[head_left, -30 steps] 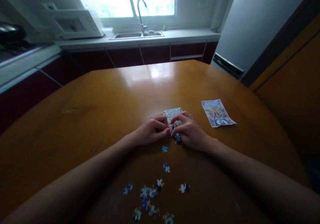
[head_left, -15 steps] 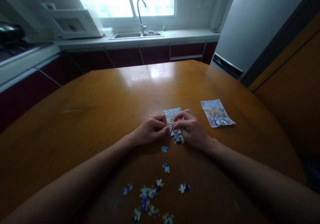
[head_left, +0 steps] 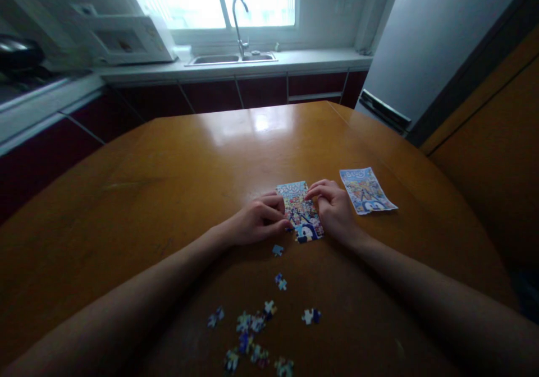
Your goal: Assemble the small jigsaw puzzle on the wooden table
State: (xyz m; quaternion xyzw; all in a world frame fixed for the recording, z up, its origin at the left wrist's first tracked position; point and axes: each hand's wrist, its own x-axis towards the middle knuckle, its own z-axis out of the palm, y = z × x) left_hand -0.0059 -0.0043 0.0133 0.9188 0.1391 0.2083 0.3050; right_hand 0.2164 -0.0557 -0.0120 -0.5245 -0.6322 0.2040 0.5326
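right hand (head_left: 334, 211) pulling aside, puzzle (head_left: 298, 202) showing more

right hand is now resting farther right than half a second ago, so the puzzle's lower blue face is coming into view. puzzle is lying on the table (head_left: 189, 158) between both hands. left hand (head_left: 266, 220) is curling at its left edge; cannot tell if either grip is pinching a piece. counting: two hands, one puzzle, one picture sheet (head_left: 367, 192), one lone piece (head_left: 277, 250); piled pieces (head_left: 245, 342) are overlapping, uncountable.
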